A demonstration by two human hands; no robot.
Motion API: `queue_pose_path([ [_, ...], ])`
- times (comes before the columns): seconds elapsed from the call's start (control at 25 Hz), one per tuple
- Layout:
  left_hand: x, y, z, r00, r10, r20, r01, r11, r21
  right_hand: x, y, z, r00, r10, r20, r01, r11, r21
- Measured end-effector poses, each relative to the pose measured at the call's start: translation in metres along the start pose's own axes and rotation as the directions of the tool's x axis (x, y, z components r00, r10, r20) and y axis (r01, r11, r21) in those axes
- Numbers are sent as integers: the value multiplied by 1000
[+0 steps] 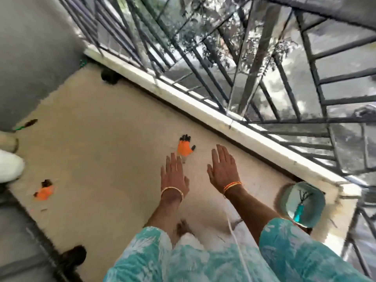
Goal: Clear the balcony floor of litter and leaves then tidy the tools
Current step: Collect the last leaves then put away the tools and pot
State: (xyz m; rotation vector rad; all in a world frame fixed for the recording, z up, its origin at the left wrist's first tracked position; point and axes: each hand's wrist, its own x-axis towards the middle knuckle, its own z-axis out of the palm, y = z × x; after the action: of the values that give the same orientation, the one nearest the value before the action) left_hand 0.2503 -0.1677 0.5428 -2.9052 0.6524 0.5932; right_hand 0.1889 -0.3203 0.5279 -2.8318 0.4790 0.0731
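Near edge: teal floral sleeves filling bottom of view, both forearms reaching fwd over the tan balcony floor (114, 139).

Left hand (175, 176) hovering palm-down, fingers straight and close together, holding nothing. Right hand (222, 166) doing same just beside it, fingers straight, slightly spread, empty. Neither touching floor, as far as can be judged.

Near right: teal bucket (282, 198) sitting by the kerb, w/ a small hand tool (299, 210) (teal handle, dark prongs) lying inside. Tool looking stiff, light; best taken by handle, prongs away from skin.

Near left: orange glove (45, 192) lying crumpled on floor, dark fragments beside it, too blurred to tell leaf from litter.

Mid: second orange glove (184, 147), black fingertips, lying flat just beyond left fingertips. Judging: soft, limp, very light, grippy coating so not slippery, not fragile. Pinching at cuff or bunching palm should be working; no need for two hands. Left hand nearest to it.

Far left: small dark-tipped tool w/ green handle (25, 125) lying near wall base; detail blurred. Prob. rigid, light; taking by handle.

Far: dark round object (108, 77) sitting at kerb corner, identity unclear. White kerb (203, 109) running diagonally, dark metal railing (264, 78) above it, foliage beyond.
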Motion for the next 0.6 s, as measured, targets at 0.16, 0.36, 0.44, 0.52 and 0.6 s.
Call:
queue_pose_path([
  [0.16, -31, -109, -34, 983, -162, -85, 156, 986, -64, 18, -115, -11, 990, -135, -45, 136, 990, 23],
  [0.36, -60, -207, -45, 919, -382, -94, 364, 917, -164, 32, -239, -5, 930, -367, -25, 368, 928, 62],
  [0.44, -63, -237, -46, 883, -462, -79, 442, 877, -189, 43, -281, -1, 892, -452, -30, 453, 888, 85],
  [0.52, -61, -262, -45, 848, -527, -61, 505, 837, -211, 59, -315, 5, 862, -505, -31, 506, 857, 100],
  [0.6, -54, -281, -43, 808, -587, -42, 564, 792, -233, 75, -340, 13, 836, -549, -9, 546, 830, 112],
])
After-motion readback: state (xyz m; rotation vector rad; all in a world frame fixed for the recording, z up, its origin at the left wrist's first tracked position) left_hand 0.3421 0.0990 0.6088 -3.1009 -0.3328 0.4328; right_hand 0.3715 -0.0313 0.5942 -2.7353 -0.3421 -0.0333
